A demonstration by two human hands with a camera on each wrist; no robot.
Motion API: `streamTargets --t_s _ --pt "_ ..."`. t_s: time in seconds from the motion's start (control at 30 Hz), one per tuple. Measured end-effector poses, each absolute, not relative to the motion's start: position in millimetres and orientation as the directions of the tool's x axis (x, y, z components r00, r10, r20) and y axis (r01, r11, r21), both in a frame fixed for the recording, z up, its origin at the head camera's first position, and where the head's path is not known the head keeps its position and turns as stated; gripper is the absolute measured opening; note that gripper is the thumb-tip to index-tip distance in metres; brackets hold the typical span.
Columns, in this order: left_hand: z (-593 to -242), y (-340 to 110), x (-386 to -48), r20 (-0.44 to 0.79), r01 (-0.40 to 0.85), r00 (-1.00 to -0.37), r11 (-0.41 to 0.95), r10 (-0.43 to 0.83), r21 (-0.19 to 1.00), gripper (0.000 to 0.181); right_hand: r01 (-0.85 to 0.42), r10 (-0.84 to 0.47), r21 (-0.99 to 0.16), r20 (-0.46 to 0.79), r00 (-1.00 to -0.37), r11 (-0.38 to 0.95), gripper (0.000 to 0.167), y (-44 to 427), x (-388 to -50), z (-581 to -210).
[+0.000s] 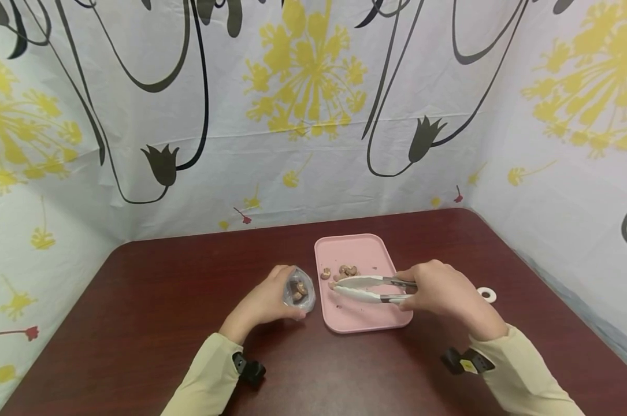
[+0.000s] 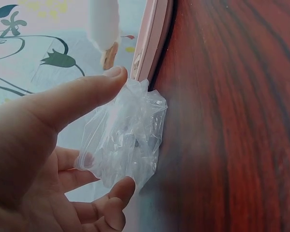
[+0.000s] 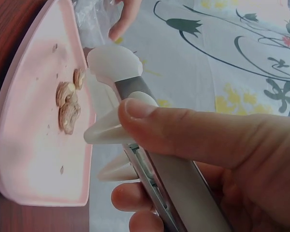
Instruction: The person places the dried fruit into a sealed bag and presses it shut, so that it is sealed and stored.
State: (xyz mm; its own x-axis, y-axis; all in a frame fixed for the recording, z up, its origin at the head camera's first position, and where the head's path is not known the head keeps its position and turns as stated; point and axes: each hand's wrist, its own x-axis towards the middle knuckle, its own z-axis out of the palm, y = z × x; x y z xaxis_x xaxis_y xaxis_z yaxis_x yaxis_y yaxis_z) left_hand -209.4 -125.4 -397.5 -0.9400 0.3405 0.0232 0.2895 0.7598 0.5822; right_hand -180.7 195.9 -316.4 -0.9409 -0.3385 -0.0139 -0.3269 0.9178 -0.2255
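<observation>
My left hand [image 1: 266, 297] holds a clear plastic bag [image 2: 130, 135], thumb and fingers curved around it. The bag's mouth faces up, and a few small brown pieces like dried mushrooms [image 1: 299, 292] lie inside. My right hand [image 1: 440, 292] grips a pair of tongs [image 3: 176, 188] with white tips and metal arms. At the tips, over the tray's left side, is one brown piece [image 2: 109, 55]. More such mushroom-like pieces [image 3: 67, 104] lie on the pink tray [image 1: 352, 248], just beyond the tongs. The bag is beside the tray's left edge.
The dark red-brown wooden table [image 1: 188, 289] carries the tray near its middle. A white ring [image 1: 486, 294] shows to the right of my right hand, in line with the tongs. Patterned cloth [image 1: 313, 173] hangs along the back and both sides. Small crumbs dot the tray.
</observation>
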Motion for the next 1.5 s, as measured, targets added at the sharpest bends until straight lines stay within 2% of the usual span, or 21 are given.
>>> streamTargets --t_s 0.27,0.37,0.6,0.93,1.13,1.5 --pt "-397 -124 -209 0.022 0.277 -0.946 0.767 0.324 0.579 0.097 -0.357 -0.365 -0.234 0.009 -0.931 0.904 0.033 180 -183 -312" --pt "-397 -124 -208 0.026 0.274 -0.947 0.765 0.319 0.583 0.096 -0.373 -0.38 -0.236 0.015 -0.925 0.898 0.035 173 -185 -311" --pt "-398 -123 -208 0.04 0.272 -0.951 0.767 0.307 0.581 0.094 -0.397 -0.406 -0.229 0.007 -0.914 0.889 0.021 156 -190 -308" --pt "-400 -124 -209 0.016 0.251 -0.955 0.772 0.298 0.585 0.102 -0.413 -0.425 -0.206 -0.016 -0.905 0.887 0.033 137 -199 -309" --pt "-399 -124 -209 0.014 0.248 -0.955 0.771 0.297 0.586 0.107 -0.428 -0.438 -0.189 -0.016 -0.899 0.884 0.023 130 -202 -308" --pt "-399 -124 -210 0.017 0.253 -0.954 0.768 0.301 0.589 0.105 -0.407 -0.418 -0.197 -0.016 -0.908 0.892 0.021 125 -203 -307"
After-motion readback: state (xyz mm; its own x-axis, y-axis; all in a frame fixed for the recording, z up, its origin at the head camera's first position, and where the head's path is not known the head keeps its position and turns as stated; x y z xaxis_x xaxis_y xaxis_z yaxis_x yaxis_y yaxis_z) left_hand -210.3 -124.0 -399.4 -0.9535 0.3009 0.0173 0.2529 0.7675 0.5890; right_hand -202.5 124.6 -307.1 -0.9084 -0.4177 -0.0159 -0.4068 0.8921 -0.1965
